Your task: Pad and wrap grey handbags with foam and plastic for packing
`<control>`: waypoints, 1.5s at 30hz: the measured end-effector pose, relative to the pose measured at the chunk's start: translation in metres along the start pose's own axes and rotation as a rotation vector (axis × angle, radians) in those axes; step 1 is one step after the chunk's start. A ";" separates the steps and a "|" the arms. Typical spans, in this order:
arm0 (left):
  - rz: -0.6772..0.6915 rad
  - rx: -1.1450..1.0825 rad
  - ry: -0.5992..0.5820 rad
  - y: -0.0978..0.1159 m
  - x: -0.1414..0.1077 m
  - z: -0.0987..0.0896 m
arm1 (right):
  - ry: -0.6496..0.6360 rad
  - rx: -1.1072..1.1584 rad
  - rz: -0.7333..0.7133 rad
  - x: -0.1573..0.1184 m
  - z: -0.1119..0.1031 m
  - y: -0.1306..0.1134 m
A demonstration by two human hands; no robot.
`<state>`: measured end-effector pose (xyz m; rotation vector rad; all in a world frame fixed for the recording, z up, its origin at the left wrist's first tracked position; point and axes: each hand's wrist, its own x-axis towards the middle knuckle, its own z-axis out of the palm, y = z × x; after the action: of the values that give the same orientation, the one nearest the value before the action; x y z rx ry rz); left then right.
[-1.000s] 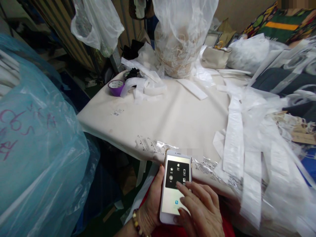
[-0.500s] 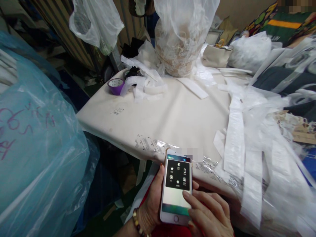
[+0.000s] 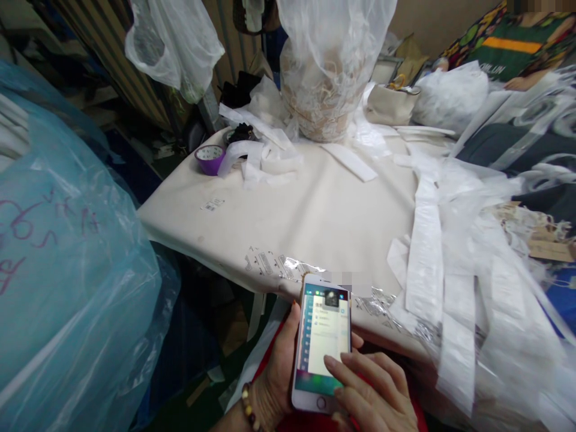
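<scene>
A white smartphone (image 3: 320, 342) with a lit screen is held upright at the table's near edge. My left hand (image 3: 279, 366), with a beaded bracelet (image 3: 248, 408) at its wrist, is wrapped round the phone from the left and behind; its fingertips show past the right edge. Over the lower right of the screen hovers my right hand (image 3: 373, 387), fingers stretched and slightly apart, holding nothing. Its index fingertip is at the screen; whether it touches I cannot tell. The screen shows a pale page over a list.
A cloth-covered table (image 3: 288, 210) bears a purple tape roll (image 3: 210, 161), white strips (image 3: 425, 252) and a plastic-wrapped bundle (image 3: 319, 90). A big blue plastic bag (image 3: 76, 270) stands at left. Another person (image 3: 508, 51) is at the far right.
The phone screen has gone from a dark icon menu to a pale page over a list. My right hand has shifted slightly left across the screen. The left hand still holds the phone.
</scene>
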<state>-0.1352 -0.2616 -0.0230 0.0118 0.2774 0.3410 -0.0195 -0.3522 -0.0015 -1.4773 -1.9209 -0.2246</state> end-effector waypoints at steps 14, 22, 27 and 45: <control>-0.043 0.010 0.024 0.002 -0.002 0.004 | 0.123 0.057 0.045 -0.004 -0.002 0.014; -0.018 -0.010 0.005 -0.001 0.002 0.006 | -0.013 -0.013 0.103 0.006 -0.016 0.033; -0.068 -0.026 -0.021 -0.002 0.000 0.004 | 0.012 0.028 0.013 0.002 -0.014 0.026; -0.022 -0.021 -0.011 -0.006 0.001 -0.003 | -0.025 -0.027 0.053 0.024 -0.016 0.026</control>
<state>-0.1327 -0.2673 -0.0262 -0.0098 0.2631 0.3221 0.0075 -0.3327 0.0182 -1.5538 -1.9030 -0.2094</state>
